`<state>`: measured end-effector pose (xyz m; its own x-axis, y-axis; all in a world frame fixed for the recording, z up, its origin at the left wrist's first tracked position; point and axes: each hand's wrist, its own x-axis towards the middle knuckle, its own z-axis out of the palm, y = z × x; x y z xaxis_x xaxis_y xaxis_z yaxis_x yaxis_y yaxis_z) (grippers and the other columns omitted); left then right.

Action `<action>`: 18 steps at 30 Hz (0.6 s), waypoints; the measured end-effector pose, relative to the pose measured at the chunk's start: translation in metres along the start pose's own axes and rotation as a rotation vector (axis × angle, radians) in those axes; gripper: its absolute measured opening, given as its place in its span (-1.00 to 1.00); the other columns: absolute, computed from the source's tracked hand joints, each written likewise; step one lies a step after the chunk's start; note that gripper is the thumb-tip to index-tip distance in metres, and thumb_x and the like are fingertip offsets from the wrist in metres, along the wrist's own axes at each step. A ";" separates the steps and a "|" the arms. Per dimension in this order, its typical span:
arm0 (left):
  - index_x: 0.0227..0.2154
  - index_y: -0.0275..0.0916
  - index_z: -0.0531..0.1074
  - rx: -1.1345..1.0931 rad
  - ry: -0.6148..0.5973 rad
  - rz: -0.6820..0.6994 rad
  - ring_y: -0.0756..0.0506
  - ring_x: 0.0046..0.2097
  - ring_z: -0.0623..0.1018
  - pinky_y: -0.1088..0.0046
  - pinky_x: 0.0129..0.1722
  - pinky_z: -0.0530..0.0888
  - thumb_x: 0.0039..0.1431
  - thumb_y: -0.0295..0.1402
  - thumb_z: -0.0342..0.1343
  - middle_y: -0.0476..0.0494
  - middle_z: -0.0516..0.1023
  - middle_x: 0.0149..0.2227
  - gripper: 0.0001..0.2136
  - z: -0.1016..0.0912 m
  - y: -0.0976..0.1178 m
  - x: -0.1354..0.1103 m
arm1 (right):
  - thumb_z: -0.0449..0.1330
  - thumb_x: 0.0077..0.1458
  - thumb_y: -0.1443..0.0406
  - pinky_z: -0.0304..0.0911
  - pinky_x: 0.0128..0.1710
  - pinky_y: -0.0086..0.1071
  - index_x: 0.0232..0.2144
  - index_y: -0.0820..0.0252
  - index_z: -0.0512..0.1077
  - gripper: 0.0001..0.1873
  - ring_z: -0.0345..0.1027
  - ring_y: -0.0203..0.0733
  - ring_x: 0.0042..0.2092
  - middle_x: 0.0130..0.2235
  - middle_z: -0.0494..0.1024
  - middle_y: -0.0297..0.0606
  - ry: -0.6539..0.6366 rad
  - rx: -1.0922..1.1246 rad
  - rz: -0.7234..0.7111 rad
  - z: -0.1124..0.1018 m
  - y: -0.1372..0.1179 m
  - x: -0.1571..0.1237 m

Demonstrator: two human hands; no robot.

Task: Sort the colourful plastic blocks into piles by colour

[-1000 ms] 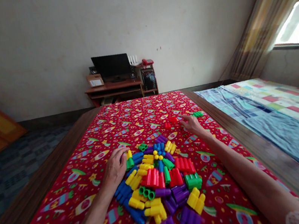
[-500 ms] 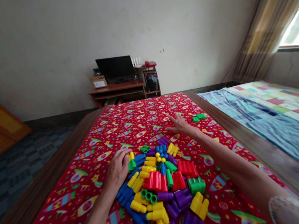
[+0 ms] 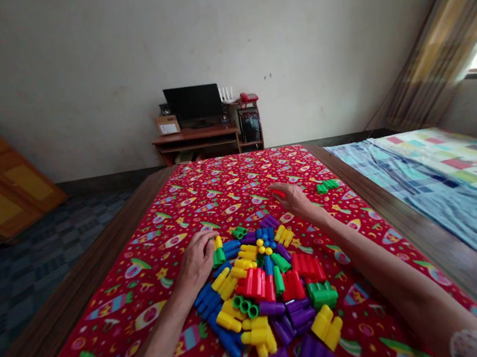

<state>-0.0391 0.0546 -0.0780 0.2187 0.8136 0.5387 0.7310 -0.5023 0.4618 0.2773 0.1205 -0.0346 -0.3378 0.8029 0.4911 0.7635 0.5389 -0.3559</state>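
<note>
My left hand (image 3: pixel 197 258) is at the left edge of the pile, its fingers curled against a joined green and yellow toy block (image 3: pixel 218 251). My right hand (image 3: pixel 293 198) is farther out over the cloth with its fingers bent inward. A bit of bright red shows between them; I cannot make out what it is. To the right of that hand lies a row of green blocks (image 3: pixel 327 186). Between my forearms are loose plastic blocks: red (image 3: pixel 256 283), yellow (image 3: pixel 228 321), blue (image 3: pixel 229 340), purple (image 3: pixel 301 314) and green (image 3: pixel 323 294). A blue piece with yellow balls (image 3: pixel 264 246) stands among them.
A red patterned cloth (image 3: pixel 147 346) covers the table, whose dark wooden edge (image 3: pixel 96 260) shows on both sides. A bed with a blue sheet (image 3: pixel 450 216) is at right. A desk with a monitor (image 3: pixel 194 105) stands at the far wall, a wooden cabinet (image 3: pixel 5 181) at left.
My right hand's spread fingers have drawn together. My left hand remains beside the green and yellow block. The whole view has shifted slightly, so everything sits farther right.
</note>
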 end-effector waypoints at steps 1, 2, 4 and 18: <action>-0.24 -0.25 0.49 0.000 0.002 0.005 -0.18 -0.08 0.54 0.24 -0.01 0.49 0.21 -0.28 -0.16 -0.23 0.56 -0.17 -0.68 0.000 0.000 0.000 | 0.10 0.18 0.39 0.31 -0.17 -0.38 -0.03 0.25 0.51 -0.67 0.49 -0.13 -0.16 -0.17 0.62 -0.09 -0.073 0.038 -0.010 -0.002 -0.008 -0.002; -0.24 -0.26 0.49 0.000 0.006 0.010 -0.18 -0.08 0.55 0.24 -0.02 0.49 0.22 -0.28 -0.16 -0.24 0.55 -0.17 -0.68 0.001 0.000 0.000 | 0.12 0.16 0.39 0.30 -0.24 -0.42 -0.05 0.23 0.52 -0.68 0.50 -0.17 -0.22 -0.23 0.63 -0.14 -0.176 0.074 -0.036 -0.004 -0.017 -0.005; -0.23 -0.27 0.49 -0.003 0.017 0.015 -0.18 -0.08 0.54 0.24 -0.02 0.49 0.22 -0.28 -0.17 -0.25 0.55 -0.17 -0.67 0.002 0.000 0.000 | 0.16 0.11 0.41 0.27 -0.29 -0.49 -0.10 0.20 0.55 -0.69 0.49 -0.23 -0.27 -0.27 0.64 -0.21 -0.380 0.112 -0.108 -0.006 -0.033 -0.009; -0.21 -0.26 0.50 0.016 0.011 0.032 -0.19 -0.07 0.54 0.21 0.01 0.48 0.23 -0.29 -0.17 -0.23 0.55 -0.15 -0.67 0.003 -0.005 0.000 | 0.20 -0.03 0.35 0.19 -0.44 -0.51 -0.37 0.30 0.61 -0.80 0.37 -0.31 -0.45 -0.46 0.59 -0.28 -0.388 0.271 0.193 -0.062 0.013 -0.016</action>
<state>-0.0412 0.0582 -0.0823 0.2351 0.7942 0.5603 0.7341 -0.5229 0.4332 0.3273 0.0988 0.0023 -0.4237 0.9020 0.0829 0.6795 0.3770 -0.6294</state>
